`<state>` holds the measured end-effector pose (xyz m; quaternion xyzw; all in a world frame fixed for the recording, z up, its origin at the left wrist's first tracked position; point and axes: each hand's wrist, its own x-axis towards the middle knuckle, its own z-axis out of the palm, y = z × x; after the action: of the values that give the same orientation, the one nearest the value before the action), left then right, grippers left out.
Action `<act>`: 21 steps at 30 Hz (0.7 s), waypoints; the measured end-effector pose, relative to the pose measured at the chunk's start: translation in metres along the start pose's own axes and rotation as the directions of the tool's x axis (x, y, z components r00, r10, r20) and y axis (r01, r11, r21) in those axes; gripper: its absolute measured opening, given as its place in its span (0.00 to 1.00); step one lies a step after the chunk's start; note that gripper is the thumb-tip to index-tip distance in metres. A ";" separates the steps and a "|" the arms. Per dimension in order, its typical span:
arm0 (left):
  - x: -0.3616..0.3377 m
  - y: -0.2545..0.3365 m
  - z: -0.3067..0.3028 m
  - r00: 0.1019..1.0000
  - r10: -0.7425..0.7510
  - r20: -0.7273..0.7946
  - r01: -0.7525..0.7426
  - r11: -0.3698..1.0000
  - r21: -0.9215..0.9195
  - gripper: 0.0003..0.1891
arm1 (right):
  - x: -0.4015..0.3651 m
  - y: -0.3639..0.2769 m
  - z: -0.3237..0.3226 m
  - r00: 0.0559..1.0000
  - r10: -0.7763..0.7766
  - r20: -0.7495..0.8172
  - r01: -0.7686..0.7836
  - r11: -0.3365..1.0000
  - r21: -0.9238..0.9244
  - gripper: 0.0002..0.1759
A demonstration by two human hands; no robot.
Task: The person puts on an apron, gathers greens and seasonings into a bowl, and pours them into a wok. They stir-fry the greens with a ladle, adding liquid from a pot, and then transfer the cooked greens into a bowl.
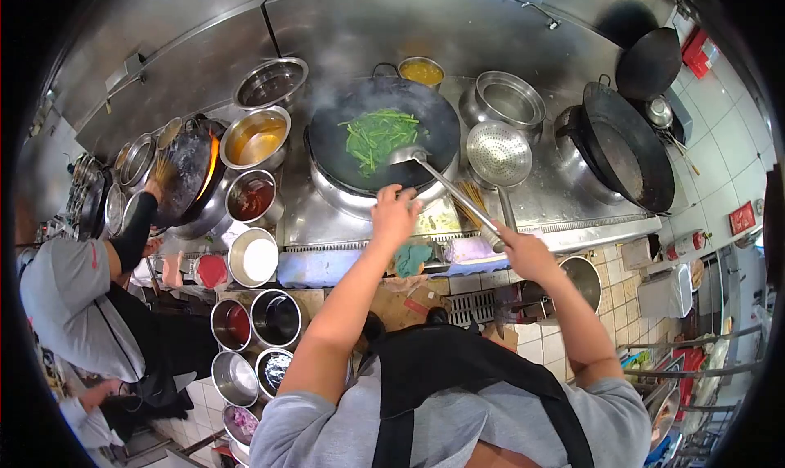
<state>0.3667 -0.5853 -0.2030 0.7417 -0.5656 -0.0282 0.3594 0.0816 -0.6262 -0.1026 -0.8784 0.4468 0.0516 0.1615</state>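
Note:
Steaming green leafy vegetables with stalks [381, 139] lie in a large black wok [327, 153] in front of me. My right hand [523, 254] is wrapped around the end of a long metal ladle [450, 186]. The ladle's bowl rests at the right edge of the greens, inside the wok. At the wok's near rim, my left hand [396, 217] is raised with its fingers bent and apart, holding nothing. A perforated strainer [499, 155] sits right of the wok, its handle pointing down near my right hand. Beside the strainer lies a bundle of thin bamboo sticks [468, 204].
Left of the wok stand metal pots with yellow liquid [257, 138], red sauce [251, 196] and a white substance [253, 257]. A second wok [628, 149] leans at the right. A co-worker [82, 304] handles a flaming wok [184, 173] at the left. Folded cloths [323, 267] line the front edge.

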 end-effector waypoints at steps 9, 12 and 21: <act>-0.197 -0.021 -0.027 0.778 -0.168 0.605 0.377 0.896 -0.236 0.15 | 0.151 -0.010 0.090 0.924 0.097 -0.369 0.093 0.881 0.464 0.31; -0.304 -0.105 0.011 0.668 -0.309 0.677 0.489 0.868 -0.087 0.18 | 0.151 -0.054 0.067 0.971 0.161 -0.174 0.003 0.725 0.689 0.28; -0.536 -0.194 0.054 0.377 -0.699 0.608 0.854 0.517 0.065 0.16 | 0.178 -0.053 0.039 0.985 0.048 0.165 -0.171 0.235 0.957 0.16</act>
<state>0.3094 -0.1320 -0.5476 0.8203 -0.2144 -0.4864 0.2111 0.2326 -0.7207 -0.1689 -0.5559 0.4355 -0.1786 0.6852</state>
